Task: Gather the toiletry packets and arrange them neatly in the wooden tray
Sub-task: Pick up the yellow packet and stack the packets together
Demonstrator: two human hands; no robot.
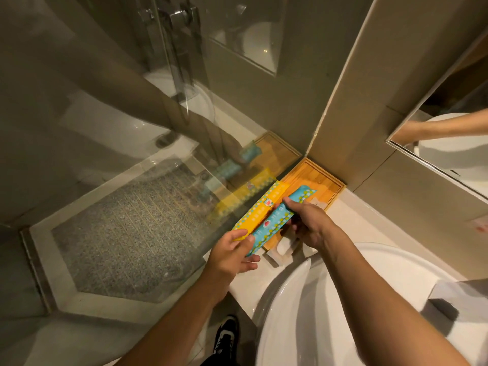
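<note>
A wooden tray (320, 178) sits in the corner of the counter, against the tiled wall and the glass shower panel. A long yellow packet (260, 207) and a long blue packet (277, 219) lie side by side over the tray's left part, their near ends sticking out past it. My left hand (232, 256) pinches the near ends of both packets. My right hand (307, 224) rests on the blue packet's middle, thumb on top. A small white packet (284, 249) lies under my right hand at the tray's near end. Another pale packet (315, 202) lies inside the tray.
A white basin (343, 313) fills the lower right. The glass shower panel (158, 167) stands just left of the tray and mirrors the packets. A mirror (449, 143) hangs on the right wall. A white box (462, 294) lies at the right edge. My shoe (225, 334) shows below.
</note>
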